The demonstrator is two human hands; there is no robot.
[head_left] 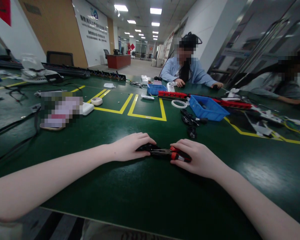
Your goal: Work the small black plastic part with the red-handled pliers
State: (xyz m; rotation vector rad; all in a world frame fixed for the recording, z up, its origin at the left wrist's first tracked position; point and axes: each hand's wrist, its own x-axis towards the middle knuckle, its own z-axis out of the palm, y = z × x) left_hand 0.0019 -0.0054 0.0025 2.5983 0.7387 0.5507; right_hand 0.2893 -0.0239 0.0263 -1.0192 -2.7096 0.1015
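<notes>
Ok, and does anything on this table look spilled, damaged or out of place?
I can't make out any spill or damage. One untidy spot: a jumble of black cords lies loose on the green table, beside the larger blue bin rather than in it. The pliers in the right hand show nothing odd.

Desk [145, 193]: dark green top, light reflected in glossy patches. Yellow tape outlines [162, 108] marked toward the far edge. Left side: flat pinkish object [62, 111], pixelated; white block [88, 109] just beside it; cream tape roll [97, 103] near that. Toward far left corner: white item with clear dome [40, 76]. Along far edge: long black strip [107, 75]. Far side, right of middle: small blue bin [153, 92], red strip [172, 94], white ring [180, 107]. Toward right edge: large blue bin [211, 115], upright; tangled black cables [190, 118] just on its near side.
</notes>
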